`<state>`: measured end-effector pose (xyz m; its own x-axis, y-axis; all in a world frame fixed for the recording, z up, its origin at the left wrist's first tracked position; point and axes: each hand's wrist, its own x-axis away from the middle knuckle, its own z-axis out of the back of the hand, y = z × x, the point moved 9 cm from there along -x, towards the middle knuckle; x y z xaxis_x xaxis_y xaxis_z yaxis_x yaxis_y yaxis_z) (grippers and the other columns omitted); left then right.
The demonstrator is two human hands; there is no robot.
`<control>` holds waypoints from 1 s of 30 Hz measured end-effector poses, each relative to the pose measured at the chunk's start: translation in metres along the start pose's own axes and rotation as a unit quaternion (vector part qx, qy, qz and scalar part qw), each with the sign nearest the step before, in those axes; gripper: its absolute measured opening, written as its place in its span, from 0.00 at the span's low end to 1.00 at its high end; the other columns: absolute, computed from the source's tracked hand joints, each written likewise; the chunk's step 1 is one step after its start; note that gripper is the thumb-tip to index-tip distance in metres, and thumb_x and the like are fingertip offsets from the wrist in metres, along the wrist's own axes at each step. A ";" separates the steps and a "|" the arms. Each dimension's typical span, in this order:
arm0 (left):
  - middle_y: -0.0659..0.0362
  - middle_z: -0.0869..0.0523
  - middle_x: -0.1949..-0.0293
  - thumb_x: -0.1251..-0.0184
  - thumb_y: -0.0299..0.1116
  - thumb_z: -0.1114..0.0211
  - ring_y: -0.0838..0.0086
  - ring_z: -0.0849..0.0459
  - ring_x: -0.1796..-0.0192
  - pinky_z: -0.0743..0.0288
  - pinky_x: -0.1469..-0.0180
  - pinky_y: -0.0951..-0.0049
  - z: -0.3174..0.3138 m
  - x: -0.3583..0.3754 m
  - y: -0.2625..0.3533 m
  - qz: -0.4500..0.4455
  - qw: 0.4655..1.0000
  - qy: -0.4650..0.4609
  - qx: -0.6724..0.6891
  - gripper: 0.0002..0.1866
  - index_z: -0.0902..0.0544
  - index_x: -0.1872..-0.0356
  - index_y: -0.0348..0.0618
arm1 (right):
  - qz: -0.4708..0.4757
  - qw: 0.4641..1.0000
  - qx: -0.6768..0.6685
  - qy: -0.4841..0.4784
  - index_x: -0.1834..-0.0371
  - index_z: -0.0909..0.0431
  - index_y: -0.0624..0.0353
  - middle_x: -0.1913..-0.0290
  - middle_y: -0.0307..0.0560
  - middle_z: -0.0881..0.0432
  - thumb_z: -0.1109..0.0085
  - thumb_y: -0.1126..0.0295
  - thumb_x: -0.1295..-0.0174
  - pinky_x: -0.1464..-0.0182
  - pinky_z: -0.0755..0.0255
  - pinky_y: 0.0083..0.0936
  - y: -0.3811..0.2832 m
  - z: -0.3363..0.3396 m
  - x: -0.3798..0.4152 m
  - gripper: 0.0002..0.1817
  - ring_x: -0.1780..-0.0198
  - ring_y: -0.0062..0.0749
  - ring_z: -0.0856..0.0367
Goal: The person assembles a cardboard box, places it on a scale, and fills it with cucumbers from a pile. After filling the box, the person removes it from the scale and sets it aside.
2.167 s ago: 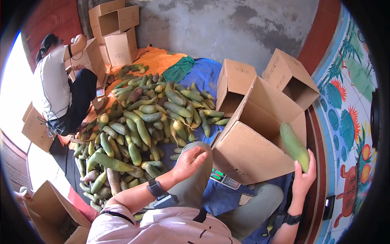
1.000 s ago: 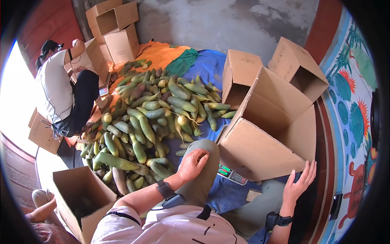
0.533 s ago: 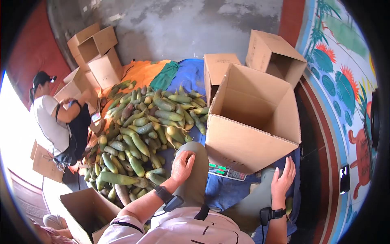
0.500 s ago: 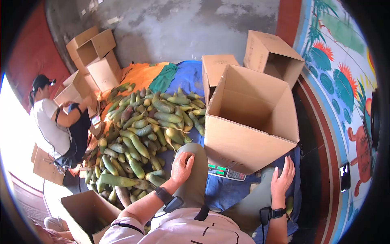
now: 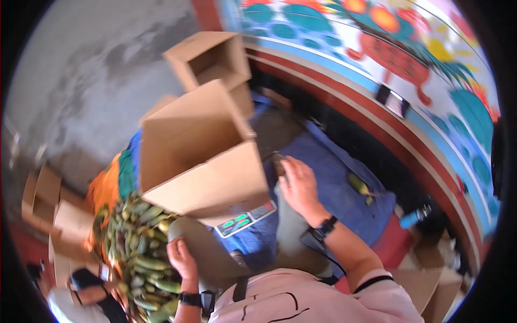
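Observation:
My left hand (image 5: 183,259) rests on my left knee, fingers loosely bent and apart, with nothing in it. My right hand (image 5: 301,185) is at my right knee, fingers stretched forward beside a small dark brown thing (image 5: 278,163), whose kind I cannot tell. Before me an upright cardboard box (image 5: 210,185) with its top open stands on a digital scale (image 5: 249,219) with lit green figures. To the left of my knee lies a big heap of green radishes (image 5: 153,264).
More cardboard boxes (image 5: 215,59) stand behind and at the left (image 5: 72,220). A single radish (image 5: 358,184) lies on the blue tarp (image 5: 344,210) at right, near a blue bottle (image 5: 414,216). A phone (image 5: 393,101) leans at the painted wall. Another person (image 5: 86,296) is at lower left.
My view has swung to the right, so the heap and boxes shift left. My right hand has moved forward beside the box, near the dark thing. My left hand stays on the knee.

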<state>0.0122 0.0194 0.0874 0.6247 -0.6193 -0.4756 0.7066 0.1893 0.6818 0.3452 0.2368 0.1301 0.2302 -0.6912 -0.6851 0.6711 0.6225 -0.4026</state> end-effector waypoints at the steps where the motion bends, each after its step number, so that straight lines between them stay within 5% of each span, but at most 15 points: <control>1: 0.50 0.21 0.63 0.33 0.29 0.48 0.61 0.23 0.59 0.30 0.52 0.65 -0.003 -0.001 -0.006 0.001 1.000 -0.005 0.010 0.09 0.21 0.62 0.34 | -0.011 1.000 -0.006 0.005 0.46 0.30 0.63 0.45 0.56 0.28 0.41 0.72 0.49 0.43 0.35 0.40 0.006 0.002 0.003 0.24 0.45 0.48 0.29; 9: 0.46 0.21 0.60 0.29 0.39 0.54 0.58 0.22 0.58 0.31 0.51 0.64 -0.021 -0.009 -0.027 0.022 0.997 -0.059 -0.037 0.19 0.22 0.57 0.31 | -0.079 0.996 -0.010 0.048 0.48 0.29 0.65 0.45 0.56 0.29 0.41 0.72 0.49 0.42 0.36 0.40 0.035 0.021 0.026 0.22 0.45 0.49 0.30; 16: 0.47 0.20 0.61 0.28 0.37 0.53 0.59 0.23 0.59 0.29 0.53 0.64 -0.022 -0.016 -0.038 0.019 0.995 -0.061 -0.076 0.17 0.23 0.57 0.31 | -0.055 0.997 -0.012 0.046 0.48 0.30 0.66 0.46 0.57 0.28 0.40 0.74 0.51 0.41 0.36 0.39 0.036 0.023 0.025 0.24 0.44 0.48 0.30; 18: 0.48 0.20 0.61 0.28 0.37 0.52 0.62 0.23 0.60 0.29 0.53 0.66 -0.010 -0.012 -0.048 0.076 0.996 -0.016 0.044 0.17 0.23 0.58 0.30 | -0.066 0.997 0.008 0.044 0.48 0.29 0.65 0.47 0.57 0.27 0.40 0.73 0.52 0.43 0.35 0.39 0.034 0.023 0.023 0.24 0.46 0.48 0.29; 30: 0.59 0.20 0.69 0.28 0.35 0.52 0.76 0.24 0.66 0.30 0.60 0.75 0.018 -0.006 -0.076 0.198 0.969 0.035 0.144 0.13 0.23 0.63 0.36 | -0.052 0.998 0.046 -0.002 0.45 0.29 0.61 0.44 0.54 0.27 0.44 0.75 0.48 0.41 0.37 0.39 0.026 0.011 0.019 0.23 0.44 0.49 0.29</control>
<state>-0.0515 -0.0053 0.0488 0.8560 -0.4863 -0.1757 0.2921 0.1745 0.9403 0.3745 0.2363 0.1133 0.1588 -0.7524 -0.6392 0.7536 0.5106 -0.4139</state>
